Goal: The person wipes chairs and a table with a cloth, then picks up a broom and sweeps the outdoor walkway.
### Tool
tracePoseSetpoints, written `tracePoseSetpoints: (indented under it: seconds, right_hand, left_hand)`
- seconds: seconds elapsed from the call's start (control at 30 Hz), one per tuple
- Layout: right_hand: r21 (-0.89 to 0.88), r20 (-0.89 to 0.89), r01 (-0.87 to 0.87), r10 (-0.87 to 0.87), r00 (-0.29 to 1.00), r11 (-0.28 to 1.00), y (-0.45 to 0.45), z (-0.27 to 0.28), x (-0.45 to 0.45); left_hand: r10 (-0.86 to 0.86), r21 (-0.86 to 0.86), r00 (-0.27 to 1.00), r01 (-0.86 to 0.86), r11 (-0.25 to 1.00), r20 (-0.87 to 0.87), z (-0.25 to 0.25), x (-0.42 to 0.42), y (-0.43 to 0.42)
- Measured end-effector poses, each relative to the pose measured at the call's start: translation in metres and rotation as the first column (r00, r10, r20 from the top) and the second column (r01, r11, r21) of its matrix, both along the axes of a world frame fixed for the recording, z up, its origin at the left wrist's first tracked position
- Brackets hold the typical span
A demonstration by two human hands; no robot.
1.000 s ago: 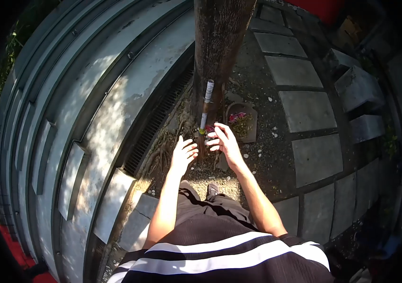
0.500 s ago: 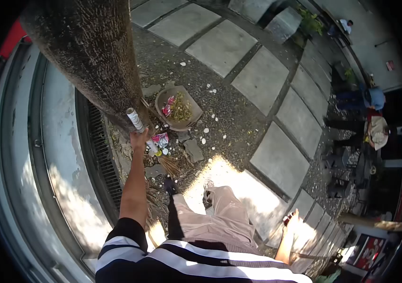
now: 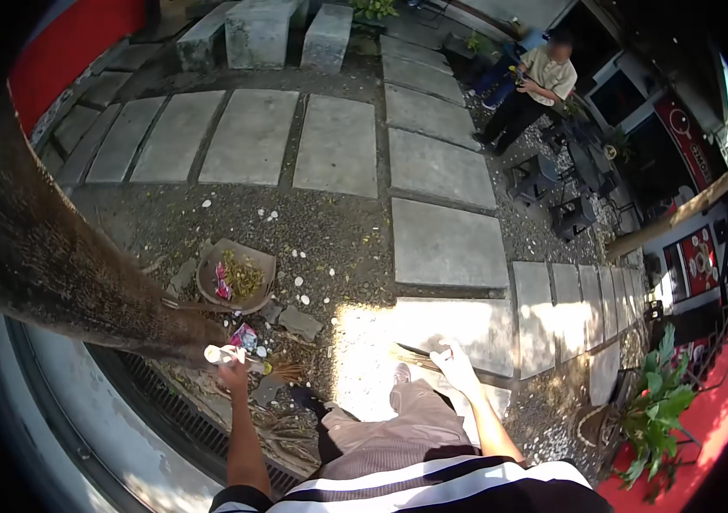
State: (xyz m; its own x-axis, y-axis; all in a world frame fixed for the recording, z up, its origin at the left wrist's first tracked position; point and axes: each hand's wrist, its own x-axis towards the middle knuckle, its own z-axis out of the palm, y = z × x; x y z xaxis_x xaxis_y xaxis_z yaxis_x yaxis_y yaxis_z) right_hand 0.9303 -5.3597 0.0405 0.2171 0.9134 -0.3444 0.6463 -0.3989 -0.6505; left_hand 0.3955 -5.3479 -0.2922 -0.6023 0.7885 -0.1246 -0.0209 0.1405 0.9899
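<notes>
My left hand (image 3: 232, 376) is closed around the white-wrapped handle of a stick broom (image 3: 287, 373), whose brown bristles point right, near the ground. Beyond it a grey scoop-like dustpan (image 3: 268, 286) holds dry leaves (image 3: 244, 275) and a pink wrapper (image 3: 223, 280). Another pink and white wrapper (image 3: 244, 337) lies on the ground between the dustpan and the broom. My right hand (image 3: 459, 369) is raised in bright sunlight with its fingers curled. Glare hides what is in it; a thin brownish strip (image 3: 415, 356) shows just left of it.
A tree trunk (image 3: 82, 282) leans in at left, beside a drain grate (image 3: 159, 385). Concrete slabs (image 3: 449, 244) cross the gravel. A person (image 3: 543, 81) stands at the upper right near dark stools (image 3: 573, 218). A leafy plant (image 3: 659, 402) stands at right.
My view has swung to the right. My right hand has come inward and forward, nearer my legs. My left hand still grips the broom, its handle now tipped lower.
</notes>
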Motion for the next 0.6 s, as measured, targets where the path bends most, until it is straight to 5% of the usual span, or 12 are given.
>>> tracePoseSetpoints:
  seconds: [0.03, 0.1, 0.17, 0.23, 0.3, 0.33, 0.43, 0.5, 0.53, 0.6]
  right_hand:
    - [-0.027, -0.072, 0.033, -0.035, 0.997, 0.999, -0.003, 0.003, 0.007]
    - [-0.086, -0.219, 0.073, -0.090, 0.972, 0.994, -0.008, 0.006, 0.025]
    - [-0.043, -0.333, 0.018, -0.031, 0.943, 0.999, -0.006, -0.023, 0.056]
    - [0.041, -0.514, -0.114, 0.119, 0.850, 0.993, -0.001, -0.054, 0.088]
    - [0.141, -0.515, -0.148, 0.200, 0.834, 0.979, 0.012, -0.013, 0.095]
    - [0.226, -0.493, -0.188, 0.278, 0.824, 0.956, 0.022, 0.018, 0.099]
    - [0.218, -0.730, -0.134, 0.252, 0.635, 0.967, 0.039, 0.079, 0.140]
    - [0.634, -0.698, 0.002, 0.572, 0.430, 0.773, 0.044, 0.114, 0.185]
    - [0.628, -0.710, 0.043, 0.550, 0.440, 0.777, 0.039, 0.127, 0.216]
    - [0.542, -0.809, -0.042, 0.535, 0.244, 0.839, 0.021, 0.146, 0.277]
  left_hand:
    - [-0.032, 0.140, 0.989, 0.011, 0.990, 0.144, -0.002, 0.029, -0.008]
    - [-0.157, 0.181, 0.983, 0.172, 0.968, -0.095, 0.036, 0.104, -0.016]
    - [-0.410, 0.095, 0.889, 0.399, 0.912, 0.203, 0.108, 0.169, -0.021]
    - [-0.543, -0.130, 0.839, 0.535, 0.835, -0.034, 0.101, 0.231, -0.020]
    - [-0.615, -0.107, 0.529, 0.701, 0.705, -0.585, 0.187, 0.310, -0.003]
    - [-0.617, -0.116, 0.510, 0.707, 0.698, -0.599, 0.215, 0.350, 0.004]
    - [-0.728, -0.138, 0.360, 0.840, 0.525, -0.583, 0.278, 0.466, 0.012]
    - [-0.900, -0.193, 0.271, 0.917, 0.349, -0.342, 0.318, 0.543, 0.019]
    - [-0.912, -0.210, 0.230, 0.927, 0.312, -0.339, 0.334, 0.582, 0.020]
    - [-0.927, -0.031, 0.287, 0.953, 0.303, -0.240, 0.363, 0.656, 0.019]
